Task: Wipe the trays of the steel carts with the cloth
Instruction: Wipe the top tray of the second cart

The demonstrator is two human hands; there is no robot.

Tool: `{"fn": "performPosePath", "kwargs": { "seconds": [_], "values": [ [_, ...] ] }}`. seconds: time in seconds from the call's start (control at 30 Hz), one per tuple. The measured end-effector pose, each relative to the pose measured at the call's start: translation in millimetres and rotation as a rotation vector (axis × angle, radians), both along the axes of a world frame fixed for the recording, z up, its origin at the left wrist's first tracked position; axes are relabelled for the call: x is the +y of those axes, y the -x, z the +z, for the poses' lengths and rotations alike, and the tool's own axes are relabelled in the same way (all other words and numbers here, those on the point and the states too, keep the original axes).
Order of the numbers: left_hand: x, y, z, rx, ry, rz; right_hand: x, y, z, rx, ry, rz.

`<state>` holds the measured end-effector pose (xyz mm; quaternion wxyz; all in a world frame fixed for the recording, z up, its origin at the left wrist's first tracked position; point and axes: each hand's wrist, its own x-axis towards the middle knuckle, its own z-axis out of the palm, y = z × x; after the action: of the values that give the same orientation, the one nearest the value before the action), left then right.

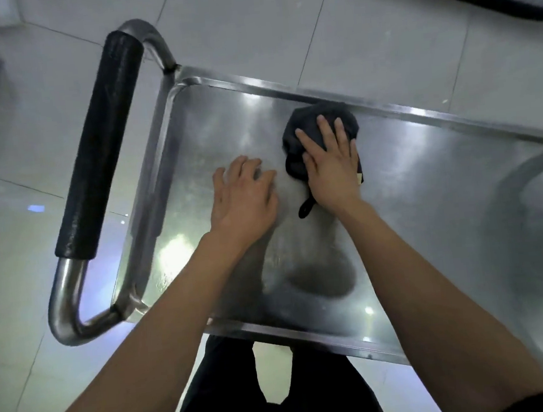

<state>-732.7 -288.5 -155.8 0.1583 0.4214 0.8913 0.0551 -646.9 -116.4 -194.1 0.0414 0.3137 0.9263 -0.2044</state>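
R hand (pixel 331 171), fingers flat, presses cloth (pixel 319 126) by tray (pixel 426 192) far rim; L hand (pixel 246 195) fingers spread, braces. Risk: bunched cloth skips corners, cart rolls w/ push.

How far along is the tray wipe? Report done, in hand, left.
Done: cannot tell; the steel tray shows streaks and glare. In hand: right hand presses the dark cloth flat near the far rim; left hand rests on bare steel. Left: likely the tray's right part.
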Motion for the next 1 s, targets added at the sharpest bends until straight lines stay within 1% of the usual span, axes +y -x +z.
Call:
{"fn": "performPosePath", "kwargs": {
  "seconds": [0.1,0.2,0.33,0.47,0.63,0.77,0.87,1.0],
  "values": [
    [6,-15,-1,0.006,0.013,0.0,17,-30,-1,-0.003,0.004,-0.041],
    [4,-29,-2,0.011,0.016,0.049,27,-52,-2,-0.027,-0.017,-0.06],
    [-17,-41,-2,0.032,-0.009,0.143,24,-53,-1,-0.046,-0.032,-0.06],
    [-48,-32,-4,0.065,0.034,0.225,7,-44,-5,-0.022,-0.066,-0.059],
    [-92,-8,-11,0.091,0.098,0.325,-38,-13,-13,0.013,-0.111,0.086],
    [-115,6,-10,0.07,0.093,0.405,-84,25,-11,-0.002,-0.107,0.215],
    [-128,15,-7,0.07,0.061,0.449,-120,56,-8,-0.008,-0.096,0.342],
    [-144,24,-6,0.038,-0.059,0.477,-155,91,-5,0.003,-0.075,0.433]
  ]
}}
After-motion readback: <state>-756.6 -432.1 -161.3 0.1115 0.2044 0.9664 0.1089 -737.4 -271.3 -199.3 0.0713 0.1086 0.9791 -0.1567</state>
